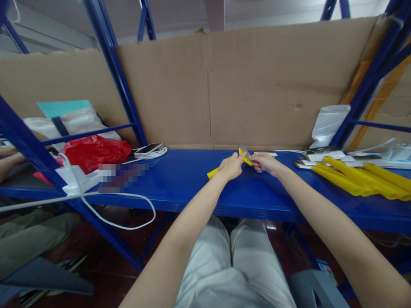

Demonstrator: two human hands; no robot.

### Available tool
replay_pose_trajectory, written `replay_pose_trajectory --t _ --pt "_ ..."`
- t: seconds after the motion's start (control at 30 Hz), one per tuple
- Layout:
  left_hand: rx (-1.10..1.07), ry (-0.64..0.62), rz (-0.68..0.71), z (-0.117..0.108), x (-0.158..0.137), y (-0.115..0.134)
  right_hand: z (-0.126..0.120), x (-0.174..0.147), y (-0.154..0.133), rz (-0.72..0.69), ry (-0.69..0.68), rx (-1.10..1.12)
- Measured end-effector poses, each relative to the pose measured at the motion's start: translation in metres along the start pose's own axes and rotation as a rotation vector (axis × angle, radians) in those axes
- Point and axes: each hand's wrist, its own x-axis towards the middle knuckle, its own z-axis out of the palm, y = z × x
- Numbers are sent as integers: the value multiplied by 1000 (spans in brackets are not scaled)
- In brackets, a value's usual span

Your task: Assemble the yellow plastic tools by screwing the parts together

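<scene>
Over the blue shelf (183, 171), my left hand (230, 167) is closed around a long yellow piece (212, 173). One end of that piece sticks out at the lower left of the hand, the other toward my right hand. My right hand (265, 163) pinches at the far end, where a small clear or greyish part shows against the yellow; its exact kind is too small to make out. Farther right lie several similar yellow tube-like pieces (349, 177), side by side.
White and black flat boxes (324, 155) lie behind the yellow pieces. At left are a phone (149, 148) with coiled white cable, a red plastic bag (96, 149) and a white power plug (73, 175). Cardboard (257, 90) walls the back. Another person's arm (11, 161) shows far left.
</scene>
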Motion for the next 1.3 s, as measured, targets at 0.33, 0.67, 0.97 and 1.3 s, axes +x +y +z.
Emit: replay_pose_trajectory --t 0.33,0.67,0.97,1.3 --pt "-28 8 22 2 1 -2 -6 -2 0 14 -73 11" --pt "-62 38 9 -4 0 -1 -11 -1 0 10 -113 13" --pt "-96 55 16 -5 0 -1 -15 -2 -1 -5 -162 62" --pt "-117 9 39 0 2 -3 -15 -6 -3 -5 -201 -12"
